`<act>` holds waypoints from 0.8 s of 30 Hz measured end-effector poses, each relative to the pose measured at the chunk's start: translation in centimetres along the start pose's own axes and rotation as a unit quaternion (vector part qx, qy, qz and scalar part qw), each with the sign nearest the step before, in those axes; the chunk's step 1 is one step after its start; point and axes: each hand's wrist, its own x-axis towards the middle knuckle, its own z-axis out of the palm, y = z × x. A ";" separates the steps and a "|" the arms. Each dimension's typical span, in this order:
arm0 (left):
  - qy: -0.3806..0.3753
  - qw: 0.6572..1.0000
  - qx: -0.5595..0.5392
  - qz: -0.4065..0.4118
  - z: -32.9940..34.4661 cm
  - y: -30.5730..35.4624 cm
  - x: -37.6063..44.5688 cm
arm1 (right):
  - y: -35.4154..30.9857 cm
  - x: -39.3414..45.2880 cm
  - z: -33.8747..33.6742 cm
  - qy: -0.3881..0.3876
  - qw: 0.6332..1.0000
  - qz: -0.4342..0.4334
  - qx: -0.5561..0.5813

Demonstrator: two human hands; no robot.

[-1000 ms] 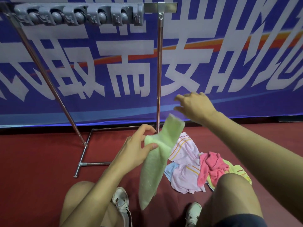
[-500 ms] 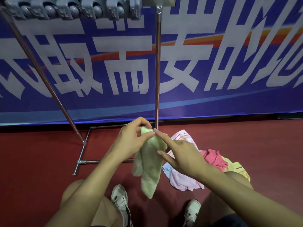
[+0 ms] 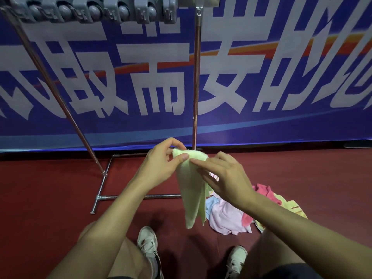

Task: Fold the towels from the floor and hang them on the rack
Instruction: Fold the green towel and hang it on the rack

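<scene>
- Left hand (image 3: 161, 168) pinches the top edge of the green towel (image 3: 193, 188).
- Right hand (image 3: 227, 178) touches the same edge; whether it grips cannot be told.
- Green towel hangs folded, in front of the rack (image 3: 196, 77).
- Remaining towels (image 3: 227, 216) lie heaped on the floor, right of the rack base.

The green towel (image 3: 192, 190) is folded into a narrow strip and held by its top edge, hanging above the floor. The remaining towels (image 3: 227, 216), pink, blue and yellow, lie heaped on the floor beside the metal rack (image 3: 195, 77).
</scene>
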 end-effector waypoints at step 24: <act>-0.077 0.986 -0.143 0.025 0.5 0.6 -0.9 | -0.9 0.9 -0.4 -0.130 0.966 0.136 0.180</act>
